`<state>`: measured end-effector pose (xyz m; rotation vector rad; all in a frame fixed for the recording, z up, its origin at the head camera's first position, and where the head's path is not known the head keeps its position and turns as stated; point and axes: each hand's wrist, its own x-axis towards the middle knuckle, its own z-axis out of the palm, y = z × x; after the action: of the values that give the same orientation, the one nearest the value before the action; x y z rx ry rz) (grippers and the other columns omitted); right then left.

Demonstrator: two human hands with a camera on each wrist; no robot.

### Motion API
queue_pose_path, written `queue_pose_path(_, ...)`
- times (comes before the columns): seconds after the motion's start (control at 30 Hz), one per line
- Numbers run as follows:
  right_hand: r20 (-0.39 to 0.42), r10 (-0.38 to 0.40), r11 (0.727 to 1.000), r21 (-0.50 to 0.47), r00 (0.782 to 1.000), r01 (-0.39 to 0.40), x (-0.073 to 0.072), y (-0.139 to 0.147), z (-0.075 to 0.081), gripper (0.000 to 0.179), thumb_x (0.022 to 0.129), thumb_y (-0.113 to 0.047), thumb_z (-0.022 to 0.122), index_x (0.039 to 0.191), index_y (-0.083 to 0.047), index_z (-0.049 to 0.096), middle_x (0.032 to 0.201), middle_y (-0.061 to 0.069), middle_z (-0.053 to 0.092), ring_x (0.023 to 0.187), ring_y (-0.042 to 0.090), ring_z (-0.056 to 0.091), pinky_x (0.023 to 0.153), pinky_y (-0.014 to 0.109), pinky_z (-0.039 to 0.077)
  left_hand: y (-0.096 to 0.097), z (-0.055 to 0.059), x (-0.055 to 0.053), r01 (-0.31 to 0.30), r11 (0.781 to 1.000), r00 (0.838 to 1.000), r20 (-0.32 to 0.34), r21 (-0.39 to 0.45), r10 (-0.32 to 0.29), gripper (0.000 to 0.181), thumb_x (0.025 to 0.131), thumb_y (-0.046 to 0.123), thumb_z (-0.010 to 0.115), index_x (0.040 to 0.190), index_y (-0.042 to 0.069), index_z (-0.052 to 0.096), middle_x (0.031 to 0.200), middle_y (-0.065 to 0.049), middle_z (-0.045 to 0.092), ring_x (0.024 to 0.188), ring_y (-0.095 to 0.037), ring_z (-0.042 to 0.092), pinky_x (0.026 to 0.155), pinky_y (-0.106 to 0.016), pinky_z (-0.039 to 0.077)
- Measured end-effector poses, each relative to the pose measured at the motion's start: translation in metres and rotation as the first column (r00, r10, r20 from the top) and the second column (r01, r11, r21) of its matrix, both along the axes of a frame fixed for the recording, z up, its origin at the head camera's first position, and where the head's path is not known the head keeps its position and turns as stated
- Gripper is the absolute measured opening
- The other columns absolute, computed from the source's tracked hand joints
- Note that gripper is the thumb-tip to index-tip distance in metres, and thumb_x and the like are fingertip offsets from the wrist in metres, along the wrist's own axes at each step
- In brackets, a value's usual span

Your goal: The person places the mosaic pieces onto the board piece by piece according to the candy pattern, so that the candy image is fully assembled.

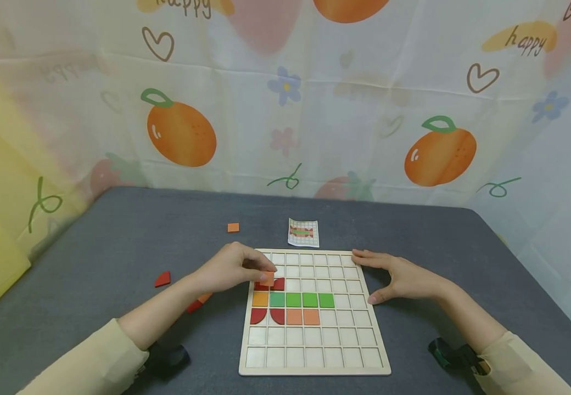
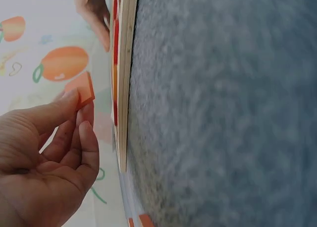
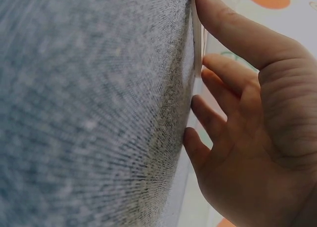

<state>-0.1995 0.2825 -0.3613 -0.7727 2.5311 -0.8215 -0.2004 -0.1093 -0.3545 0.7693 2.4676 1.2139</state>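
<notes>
My left hand (image 1: 233,267) pinches an orange square tile (image 1: 268,278) between thumb and fingers, above the left side of a white grid board (image 1: 315,362). In the left wrist view the tile (image 2: 82,89) is held tilted, apart from the board's edge (image 2: 128,78). Below it on the board lie dark red quarter-round tiles (image 1: 278,316), a yellow-orange square (image 1: 260,299), a row of green squares (image 1: 309,300) and two salmon squares (image 1: 294,316). My right hand (image 1: 404,277) rests at the board's right edge, thumb and fingertips touching the rim, fingers spread.
A small printed pattern card (image 1: 303,233) lies behind the board. One loose orange tile (image 1: 233,227) sits at the back left. A red quarter-round tile (image 1: 163,278) lies left of my left forearm, and more red and orange tiles (image 1: 195,305) show partly under it.
</notes>
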Motion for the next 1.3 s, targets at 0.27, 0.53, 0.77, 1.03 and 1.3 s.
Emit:
queue_pose_path(0.27,0.004,0.002,1.0,0.003,1.0,-0.002,0.0,0.0,0.0,0.095,0.076,-0.045,0.081,0.154,-0.015,0.036,0.166,0.01,0.023,0.153,0.043,0.015,0.114,0.07,0.02,0.021,0.003,0.002,-0.033,0.998,0.999,0.027,0.054,0.032,0.017,0.086,0.014,0.076,0.103,0.011,0.076,0.092,-0.004,0.077,0.076,-0.008,0.068,0.073,-0.029,0.054)
queue_pose_path(0.53,0.001,0.004,1.0,0.004,1.0,-0.004,0.0,-0.001,0.0,0.095,0.076,-0.045,0.081,0.154,-0.015,0.036,0.165,0.01,0.024,0.153,0.043,0.016,0.114,0.07,0.02,0.042,-0.005,0.003,-0.071,0.995,0.997,0.009,0.069,0.07,0.012,0.083,0.014,0.078,0.095,0.012,0.077,0.088,-0.003,0.077,0.074,-0.006,0.064,0.069,-0.024,0.052)
queue_pose_path(0.77,-0.001,-0.002,1.0,0.012,1.0,0.002,0.0,-0.001,0.001,0.095,0.076,-0.046,0.081,0.154,-0.015,0.036,0.165,0.009,0.024,0.153,0.043,0.016,0.114,0.07,0.02,0.052,-0.011,0.005,-0.078,0.994,0.997,-0.008,0.073,0.079,0.006,0.082,0.011,0.078,0.087,0.011,0.076,0.082,-0.004,0.076,0.068,-0.006,0.061,0.065,-0.023,0.05)
queue_pose_path(1.03,-0.003,-0.005,1.0,0.009,1.0,0.005,0.0,0.0,0.0,0.095,0.075,-0.046,0.081,0.154,-0.016,0.036,0.166,0.009,0.024,0.153,0.043,0.016,0.114,0.07,0.02,0.056,-0.016,0.007,-0.091,0.992,0.995,-0.04,0.086,0.094,0.004,0.083,0.009,0.077,0.087,0.009,0.076,0.081,-0.005,0.075,0.069,-0.005,0.061,0.066,-0.021,0.05)
queue_pose_path(1.3,0.005,-0.007,1.0,0.006,1.0,0.007,0.0,0.0,0.0,0.095,0.076,-0.046,0.081,0.154,-0.016,0.036,0.166,0.009,0.024,0.153,0.043,0.015,0.114,0.071,0.019,0.058,-0.02,0.007,-0.104,0.994,0.992,-0.063,0.037,0.106,0.006,0.083,0.011,0.077,0.089,0.009,0.077,0.081,-0.004,0.073,0.066,-0.004,0.058,0.062,-0.02,0.047)
